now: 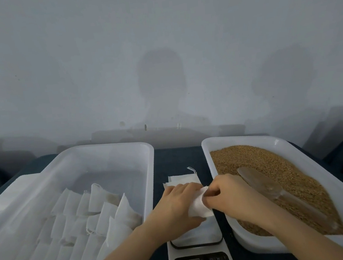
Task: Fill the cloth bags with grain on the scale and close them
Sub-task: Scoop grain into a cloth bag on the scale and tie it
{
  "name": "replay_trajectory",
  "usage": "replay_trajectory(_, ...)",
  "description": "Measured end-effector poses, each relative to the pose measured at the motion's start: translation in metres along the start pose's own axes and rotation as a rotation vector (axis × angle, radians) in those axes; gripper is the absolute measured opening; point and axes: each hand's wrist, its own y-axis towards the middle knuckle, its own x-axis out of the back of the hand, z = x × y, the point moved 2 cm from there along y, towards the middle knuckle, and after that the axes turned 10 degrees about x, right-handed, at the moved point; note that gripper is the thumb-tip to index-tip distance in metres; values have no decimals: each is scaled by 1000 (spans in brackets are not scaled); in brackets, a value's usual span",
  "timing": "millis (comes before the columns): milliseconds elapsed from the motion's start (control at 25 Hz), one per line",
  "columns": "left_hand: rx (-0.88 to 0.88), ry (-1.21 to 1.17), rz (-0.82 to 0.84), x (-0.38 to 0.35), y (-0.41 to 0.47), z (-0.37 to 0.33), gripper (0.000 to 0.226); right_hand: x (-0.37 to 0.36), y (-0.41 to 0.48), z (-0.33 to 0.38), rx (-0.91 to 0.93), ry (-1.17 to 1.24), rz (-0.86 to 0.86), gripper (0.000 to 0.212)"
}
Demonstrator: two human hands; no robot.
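A small white cloth bag (199,208) sits over the white kitchen scale (199,251) in the middle. My left hand (175,205) grips the bag from the left side. My right hand (224,191) pinches the bag's top edge from the right. Brown grain (253,164) fills the white tray (214,144) on the right, with a clear plastic scoop (261,182) lying in it. A stack of flat empty cloth bags (181,180) lies on the table just behind my hands.
A large white tray (105,148) on the left holds several filled white bags (95,216) in rows. The table has a dark blue cover (177,158). A pale wall stands close behind the table.
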Motion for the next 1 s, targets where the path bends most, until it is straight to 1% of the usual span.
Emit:
replay_trajectory(80, 42, -90, 25, 2, -1, 0, 61, -1, -1, 3, 22, -1, 6, 28)
replay_trajectory(120, 70, -129, 42, 3, 0, -1, 57, -1, -3, 4, 43, 27, 8, 26)
replay_trajectory(200, 151, -204, 73, 6, 1, -1, 49, 10, -9, -3, 68, 54, -13, 11)
replay_trajectory(240, 193, -234, 91, 7, 1, 0, 49, 21, -13, -16, 56, 14, -68, 14)
replay_trajectory(320, 245, -271, 127, 6, 1, 0, 52, 47, -27, -58, -53, -125, -233, 28)
replay_trajectory(360, 259, -289, 143, 6, 1, 1, 52, 58, -35, -85, -148, -237, -269, 36)
replay_trajectory(400, 270, -302, 156, 6, 1, 1, 51, 64, -44, -111, -254, -359, -232, 45)
replay_trajectory(440, 275, -309, 165, 7, 2, 0, 50, 65, -51, -134, -347, -441, -143, 52)
replay_trajectory(480, 272, -304, 167, 7, 3, 0, 49, 62, -58, -151, -398, -469, -48, 51)
replay_trajectory(520, 262, -280, 159, 7, 5, 0, 49, 58, -61, -164, -413, -452, 6, 43)
replay_trajectory(560, 250, -246, 146, 7, 7, 1, 51, 54, -62, -170, -407, -415, 12, 32)
replay_trajectory(640, 247, -205, 135, 6, 8, 3, 56, 50, -63, -175, -369, -366, -37, 15)
replay_trajectory(720, 285, -226, 162, 5, 8, 5, 56, 55, -61, -178, -344, -377, -124, 9)
replay_trajectory(800, 309, -261, 195, 3, 8, 7, 57, 66, -64, -181, -327, -455, -179, 6)
replay_trajectory(840, 309, -268, 203, 2, 8, 7, 58, 76, -68, -185, -326, -563, -164, 13)
replay_trajectory(920, 307, -273, 205, 0, 9, 8, 60, 99, -76, -201, -298, -897, -137, 41)
replay_trajectory(960, 309, -275, 202, 0, 9, 9, 60, 114, -79, -207, -270, -1000, -153, 52)
replay_trajectory(1000, 312, -278, 200, 0, 9, 9, 61, 125, -82, -211, -199, -1104, -181, 55)
